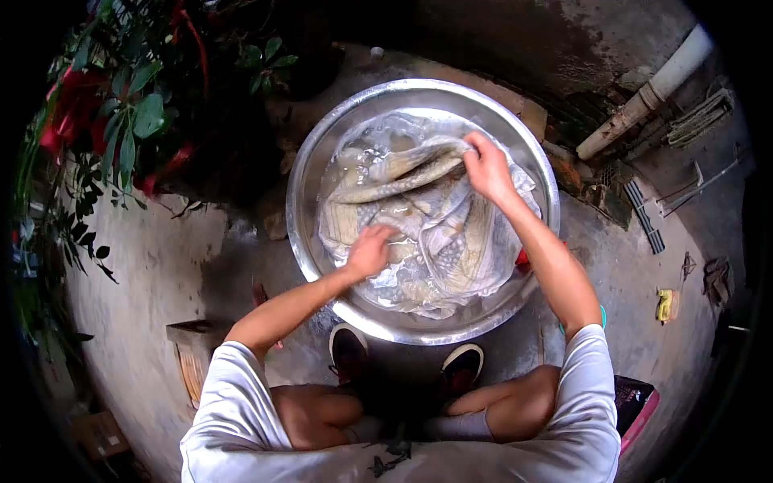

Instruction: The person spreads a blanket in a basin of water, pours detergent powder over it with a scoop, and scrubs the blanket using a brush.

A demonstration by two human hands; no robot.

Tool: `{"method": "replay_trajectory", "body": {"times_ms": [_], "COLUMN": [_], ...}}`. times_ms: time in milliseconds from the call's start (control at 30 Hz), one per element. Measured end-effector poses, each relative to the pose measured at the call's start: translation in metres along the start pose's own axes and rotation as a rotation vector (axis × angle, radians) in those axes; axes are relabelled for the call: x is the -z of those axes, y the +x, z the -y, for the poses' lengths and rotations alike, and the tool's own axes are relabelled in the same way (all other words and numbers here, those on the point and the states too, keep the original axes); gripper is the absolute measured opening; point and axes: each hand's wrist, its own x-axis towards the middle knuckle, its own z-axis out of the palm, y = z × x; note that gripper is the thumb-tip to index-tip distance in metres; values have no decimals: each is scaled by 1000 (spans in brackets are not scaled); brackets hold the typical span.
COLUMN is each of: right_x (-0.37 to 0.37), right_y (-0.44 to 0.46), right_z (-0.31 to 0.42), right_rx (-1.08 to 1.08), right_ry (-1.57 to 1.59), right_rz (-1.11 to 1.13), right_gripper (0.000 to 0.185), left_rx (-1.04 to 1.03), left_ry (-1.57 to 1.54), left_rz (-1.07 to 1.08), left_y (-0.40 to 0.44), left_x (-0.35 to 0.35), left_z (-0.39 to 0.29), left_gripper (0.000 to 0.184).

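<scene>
A large wet cloth, pale with grey and yellowish patterning, lies bunched in soapy water inside a round metal basin. At the basin's upper right, my right hand is closed on a raised fold of this cloth, thumb and fingers pinching its edge. Lower and to the left, my left hand is curled against the cloth at the water's surface, its fingers closed on the material. The fingertips of that hand are partly hidden and a little blurred. Suds and wet shine surround both hands.
My shoes are just below the basin's near rim. Leafy plants with red parts crowd the upper left. A pale pipe leans at the upper right. A small yellow item lies on the concrete floor to the right.
</scene>
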Motion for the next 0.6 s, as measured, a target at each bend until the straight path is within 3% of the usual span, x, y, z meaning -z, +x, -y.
{"method": "replay_trajectory", "body": {"times_ms": [100, 133, 200, 333, 433, 533, 600], "right_x": [26, 36, 62, 119, 136, 126, 111], "right_y": [14, 17, 17, 3, -14, -24, -20], "right_z": [15, 26, 50, 87, 86, 73, 68], "right_rx": [-151, -144, -34, 60, 183, 151, 133], "right_ry": [333, 369, 453, 398, 447, 430, 368], "right_rz": [-86, -97, -141, -193, -125, -43, 41], "right_gripper": [15, 14, 14, 17, 19, 19, 18], "left_rx": [18, 8, 17, -38, -66, -118, -166], "left_ry": [165, 161, 477, 342, 433, 480, 476], "left_rz": [163, 166, 198, 30, 12, 67, 152], "left_y": [35, 48, 74, 187, 273, 295, 268], "left_x": [3, 0, -14, 16, 68, 97, 91], "left_z": [27, 33, 40, 69, 54, 46, 56], "left_gripper": [48, 48, 51, 54, 50, 47, 42]}}
